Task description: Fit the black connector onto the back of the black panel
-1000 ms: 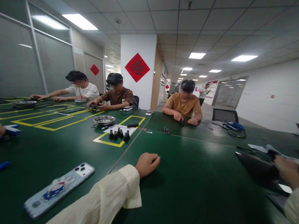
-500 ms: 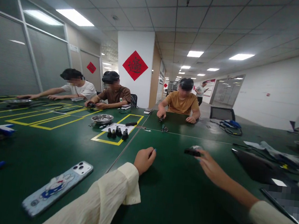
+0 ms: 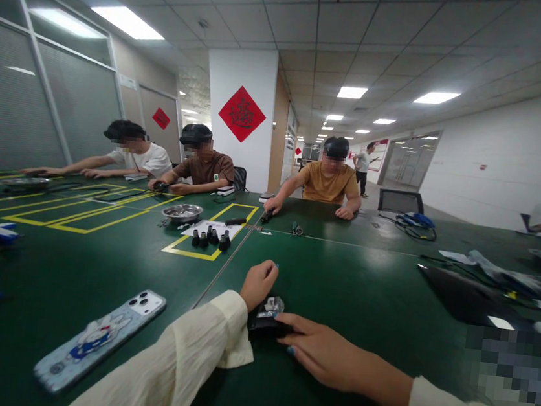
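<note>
My left hand (image 3: 258,282) rests on the green table (image 3: 368,286) as a loose fist, cream sleeve drawn up to the wrist. My right hand (image 3: 319,351) lies just right of it, fingers curled round a small black object with a clear wrapped part (image 3: 266,312) that sits on the table between both hands. What the left fist holds, if anything, is hidden.
A phone in a pale blue cartoon case (image 3: 101,339) lies at the lower left. Small black parts (image 3: 210,238) and a metal bowl (image 3: 182,212) sit in a yellow-taped zone. Three people work across the table. Dark sheets and cables (image 3: 475,295) lie at the right.
My right hand reached out to the right, came back with the small black object, and now sets it down beside my left fist. The left hand has barely moved.
</note>
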### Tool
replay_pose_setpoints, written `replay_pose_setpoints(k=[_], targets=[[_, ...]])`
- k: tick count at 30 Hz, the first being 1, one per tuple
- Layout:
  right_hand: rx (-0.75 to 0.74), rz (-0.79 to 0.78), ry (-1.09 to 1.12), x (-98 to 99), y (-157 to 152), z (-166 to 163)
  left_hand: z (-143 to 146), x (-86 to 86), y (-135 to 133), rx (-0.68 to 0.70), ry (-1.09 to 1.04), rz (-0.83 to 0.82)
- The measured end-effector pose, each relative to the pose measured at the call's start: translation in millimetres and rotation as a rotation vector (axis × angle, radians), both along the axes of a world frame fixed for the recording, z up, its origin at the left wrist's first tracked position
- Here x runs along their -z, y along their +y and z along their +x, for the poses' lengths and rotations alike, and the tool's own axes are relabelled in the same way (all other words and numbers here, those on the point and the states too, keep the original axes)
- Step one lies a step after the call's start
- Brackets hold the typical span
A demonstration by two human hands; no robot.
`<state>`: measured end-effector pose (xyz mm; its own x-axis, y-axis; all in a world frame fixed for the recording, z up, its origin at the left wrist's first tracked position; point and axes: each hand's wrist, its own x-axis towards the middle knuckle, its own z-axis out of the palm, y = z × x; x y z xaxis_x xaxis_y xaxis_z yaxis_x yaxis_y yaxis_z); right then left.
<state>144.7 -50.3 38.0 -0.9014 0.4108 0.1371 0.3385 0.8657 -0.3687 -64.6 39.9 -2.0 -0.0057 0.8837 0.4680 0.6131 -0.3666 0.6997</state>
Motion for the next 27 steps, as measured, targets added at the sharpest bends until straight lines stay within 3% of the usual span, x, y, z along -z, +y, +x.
replay_pose_setpoints(k=[4,6,10,13,15,17,22,24,27], targets=[[-0.065,0.091,0.018,1.8,-8,1,1,0.7,1,0.027,0.012,-0.045],[-0.012,0.205,0.011,3.4,-3,7,0,0.7,1,0.026,-0.021,-0.066],[0.347,0.574,-0.058,1.4,42,40,-1,0.4,1,-0.01,-0.073,-0.072],[0.741,0.682,-0.175,-5.7,94,93,-1,-0.3,0,-0.021,-0.075,-0.071],[1.018,0.598,-0.26,-9.7,121,138,-1,-1.0,-1,-0.014,-0.074,-0.077],[1.337,0.355,-0.303,-10.3,134,185,0,-1.8,-2,-0.015,-0.073,-0.082],[1.715,0.135,-0.358,10.3,125,270,0,-1.6,-1,-0.025,-0.072,-0.078],[1.794,0.08,-0.38,24.5,123,287,0,-0.8,0,-0.016,-0.07,-0.077],[1.739,0.054,-0.401,42.3,130,301,-1,0.1,1,0.003,-0.064,-0.08]])
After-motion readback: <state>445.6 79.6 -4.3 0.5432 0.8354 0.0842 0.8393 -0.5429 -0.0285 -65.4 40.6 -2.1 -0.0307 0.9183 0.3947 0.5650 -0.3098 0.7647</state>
